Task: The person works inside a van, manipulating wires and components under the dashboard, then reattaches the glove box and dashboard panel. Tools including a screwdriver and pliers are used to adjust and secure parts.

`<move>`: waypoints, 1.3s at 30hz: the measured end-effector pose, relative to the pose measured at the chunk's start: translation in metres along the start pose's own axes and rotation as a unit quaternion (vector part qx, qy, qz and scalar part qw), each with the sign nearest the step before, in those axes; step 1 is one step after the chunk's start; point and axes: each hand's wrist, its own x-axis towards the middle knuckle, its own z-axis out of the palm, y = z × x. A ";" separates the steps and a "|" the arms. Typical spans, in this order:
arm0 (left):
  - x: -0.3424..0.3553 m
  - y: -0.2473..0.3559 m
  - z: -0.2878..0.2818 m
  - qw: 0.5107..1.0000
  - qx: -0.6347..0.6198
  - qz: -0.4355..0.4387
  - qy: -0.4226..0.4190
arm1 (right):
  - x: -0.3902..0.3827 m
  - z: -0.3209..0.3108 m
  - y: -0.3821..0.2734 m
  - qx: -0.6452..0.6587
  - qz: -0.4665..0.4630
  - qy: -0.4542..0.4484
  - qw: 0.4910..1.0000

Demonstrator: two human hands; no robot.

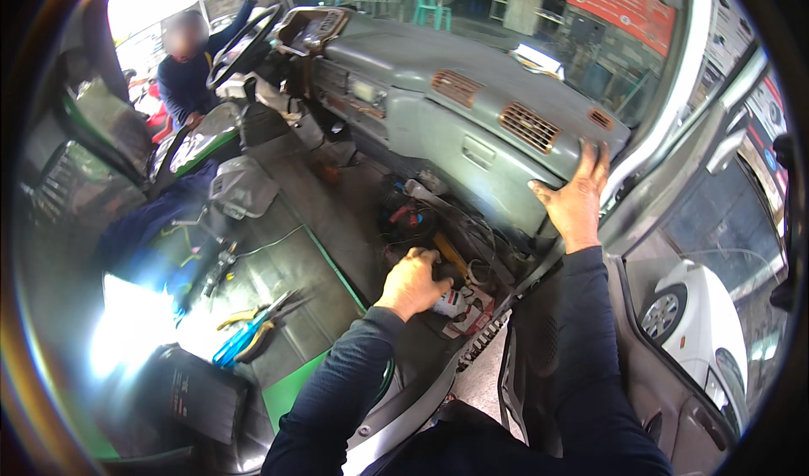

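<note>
My right hand (pixel 580 199) rests on the right end of the grey dashboard (pixel 379 46), fingers spread near its corner beside the windshield pillar. My left hand (pixel 413 284) is low over the passenger footwell, with its fingers curled downward. Whatever those fingers may hold is hidden beneath them. Just right of that hand lie a white container (pixel 451 303) and a red-and-white packet (pixel 474 314). Beyond it, a yellow bar (pixel 451 257) and loose wires show among the parts in the footwell.
On the dark seat (pixel 286 265) lie blue-handled pliers (pixel 253 328), yellow-handled pliers (pixel 240 318) and a black box (pixel 198 396). A person (pixel 187 71) stands by the steering wheel (pixel 244 46) at the far door. The open door (pixel 666 375) is on my right, with a white car (pixel 695 324) outside.
</note>
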 end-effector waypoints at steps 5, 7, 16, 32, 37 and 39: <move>-0.005 -0.006 0.011 0.993 0.035 0.027 -0.114 | 0.007 0.011 -0.025 -0.246 0.011 -0.004 0.969; 0.011 -0.008 0.014 0.986 0.063 0.029 -0.152 | 0.011 0.020 -0.038 -0.281 -0.047 -0.034 0.958; 0.021 -0.028 0.009 0.992 0.033 0.008 -0.123 | 0.066 0.121 -0.122 -0.326 -0.282 -0.126 0.894; 0.001 -0.043 -0.007 0.985 0.087 -0.015 -0.147 | 0.093 0.174 -0.152 -0.395 -0.279 -0.119 0.867; 0.011 -0.043 -0.010 0.983 0.094 -0.014 -0.157 | 0.093 0.162 -0.152 -0.366 -0.283 -0.129 0.877; 0.014 -0.042 -0.010 0.983 0.086 -0.011 -0.159 | 0.091 0.156 -0.149 -0.340 -0.276 -0.149 0.887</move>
